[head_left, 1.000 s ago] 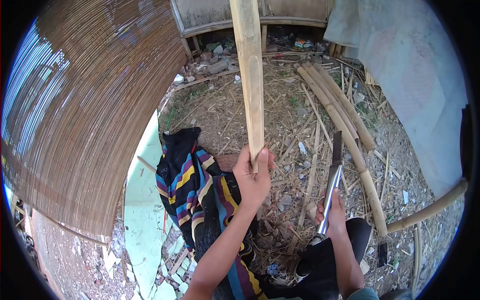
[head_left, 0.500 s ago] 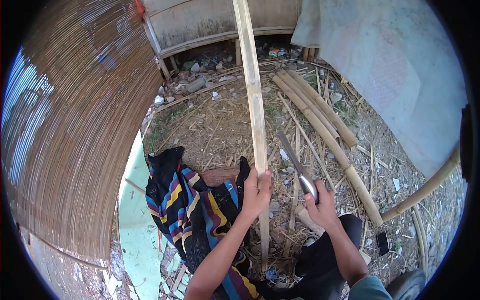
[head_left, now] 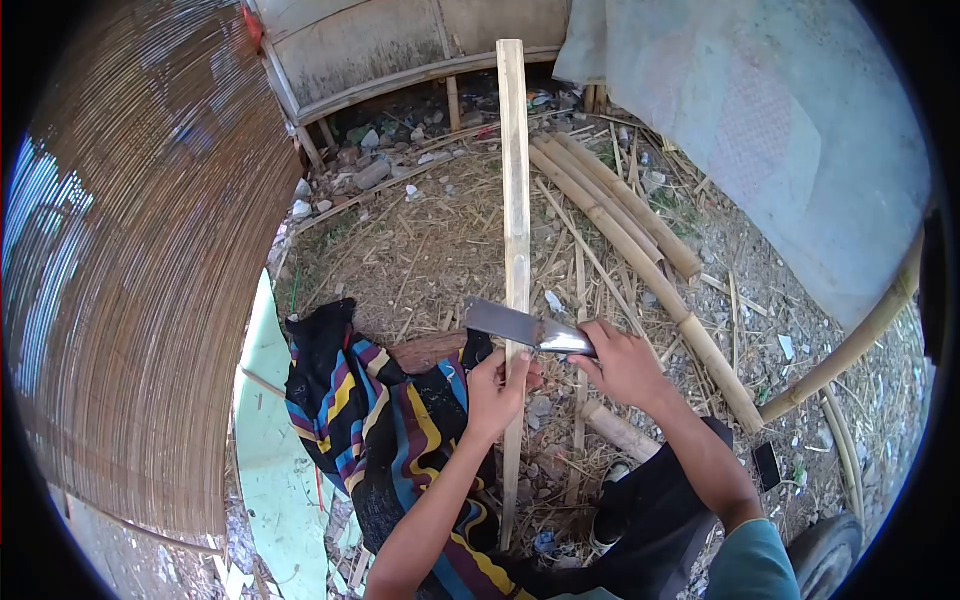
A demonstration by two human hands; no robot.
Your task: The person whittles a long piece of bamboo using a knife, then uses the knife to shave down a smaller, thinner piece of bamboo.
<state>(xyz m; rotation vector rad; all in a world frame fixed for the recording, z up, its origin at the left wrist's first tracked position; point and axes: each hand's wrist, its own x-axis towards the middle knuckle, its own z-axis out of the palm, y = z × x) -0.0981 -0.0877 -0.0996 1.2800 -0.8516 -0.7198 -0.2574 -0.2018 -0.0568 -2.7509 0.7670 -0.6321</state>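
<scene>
My left hand (head_left: 499, 393) is closed around a long split bamboo strip (head_left: 516, 200) that stands nearly upright in view, running from the far ground down past my wrist. In my right hand (head_left: 618, 362) is the handle of a wide-bladed knife (head_left: 503, 322). Its flat blade lies across the strip just above my left fingers and points left. Striped dark cloth (head_left: 400, 430) covers my left leg and the ground beside it. Behind the strip sits a brown piece of wood (head_left: 425, 352).
Bamboo poles (head_left: 640, 250) lie at the right on straw-strewn ground, near a phone (head_left: 766, 466). A slatted bamboo screen (head_left: 140, 300) stands at the left, above a pale green sheet (head_left: 275, 480). A whitish sheet (head_left: 740, 130) hangs at the upper right. A wheel (head_left: 828, 550) shows lower right.
The knife has swung from pointing up beside the strip to lying across it, as my right hand moved up and left. The strip's top end has come into view, and my left hand is slightly lower.
</scene>
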